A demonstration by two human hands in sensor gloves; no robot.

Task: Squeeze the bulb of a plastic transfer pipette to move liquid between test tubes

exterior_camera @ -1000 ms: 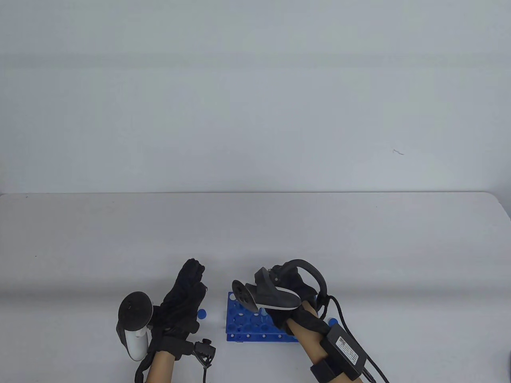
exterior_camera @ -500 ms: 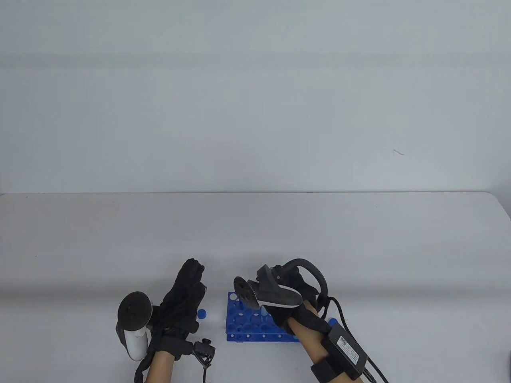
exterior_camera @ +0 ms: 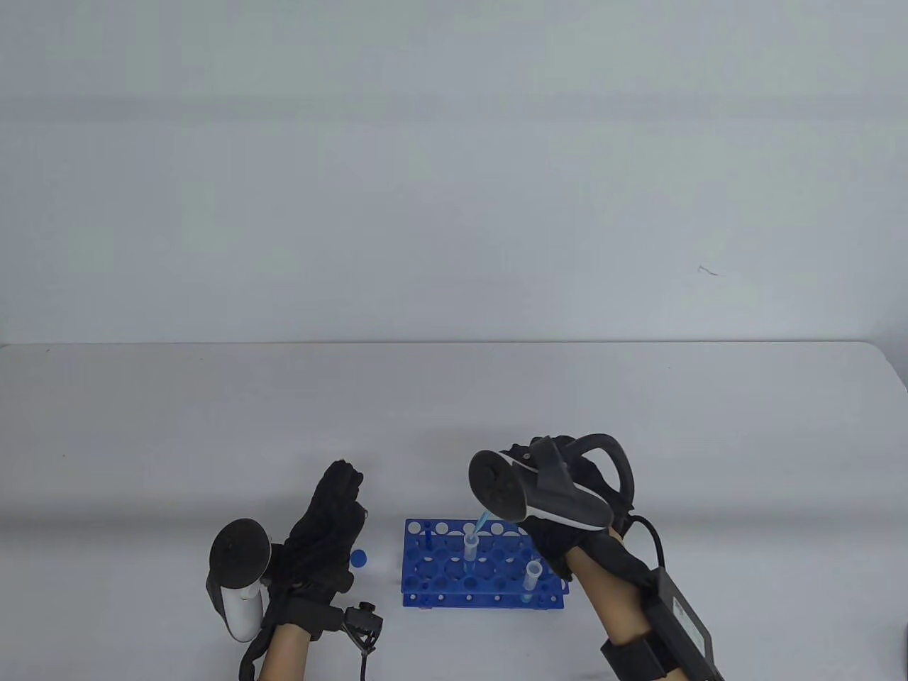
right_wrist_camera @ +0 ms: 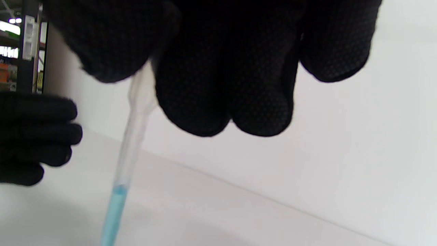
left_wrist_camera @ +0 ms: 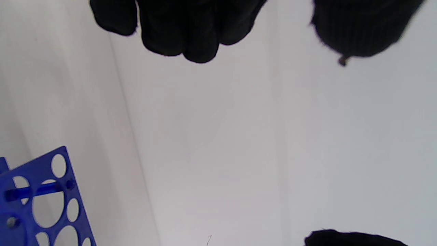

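- Right hand (exterior_camera: 567, 496) raised above the far side of the blue rack (exterior_camera: 425, 599); fingers (right_wrist_camera: 222, 85) curled round the top of a clear plastic pipette (right_wrist_camera: 131, 136), gripping it. Bulb itself hidden in the glove.
- Pipette stem slants down, lower part filled w/ light blue liquid (right_wrist_camera: 114, 212); in table view the tip (exterior_camera: 482, 523) is right over the mouth of a tube (exterior_camera: 469, 557) standing in the rack's middle. Can't tell if tip is inside it or just above.
- 2nd tube (exterior_camera: 530, 578) stands nearer the rack's right end, apart from the first.
- Left hand (exterior_camera: 323, 528) lies on the table (exterior_camera: 213, 425) left of the rack, fingers straight, holding nothing, not touching rack.
- Small blue cap (exterior_camera: 360, 559) on the table betw. left hand and rack, just beside the hand.
- Black box strapped to right forearm has a white label (exterior_camera: 682, 611); print too small to read. No other writing or brands legible.
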